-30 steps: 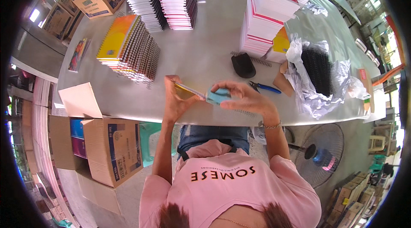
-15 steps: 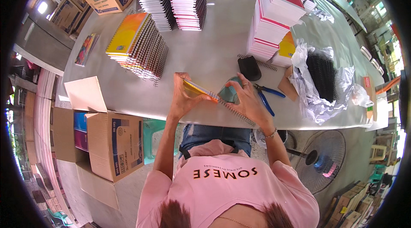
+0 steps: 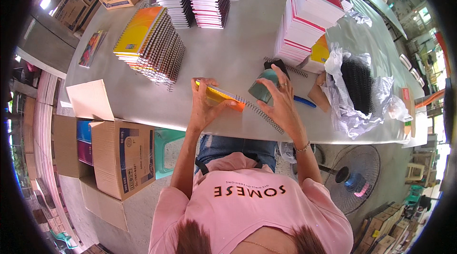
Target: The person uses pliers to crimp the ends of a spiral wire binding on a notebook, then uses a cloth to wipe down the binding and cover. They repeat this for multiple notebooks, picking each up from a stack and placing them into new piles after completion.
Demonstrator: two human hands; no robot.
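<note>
Above the grey bench's near side [image 3: 228, 51], my left hand [image 3: 203, 108] clamps the yellow notebook [image 3: 220, 95], while my right hand [image 3: 284, 99], its grip on the teal piece [image 3: 259, 90] unclear, has shifted toward the black object [image 3: 282, 64], leaving the coil [image 3: 269, 120] projecting, apparently only partly seated.

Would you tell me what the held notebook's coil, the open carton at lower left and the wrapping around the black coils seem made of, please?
The coil: probably metal wire, thin and greyish in even loops, though plastic is possible.
The open carton: matte brown cardboard, judging by its stiff folded flaps.
The wrapping: thin, whitish and crumpled, with glossy creases; perhaps plastic film.
</note>
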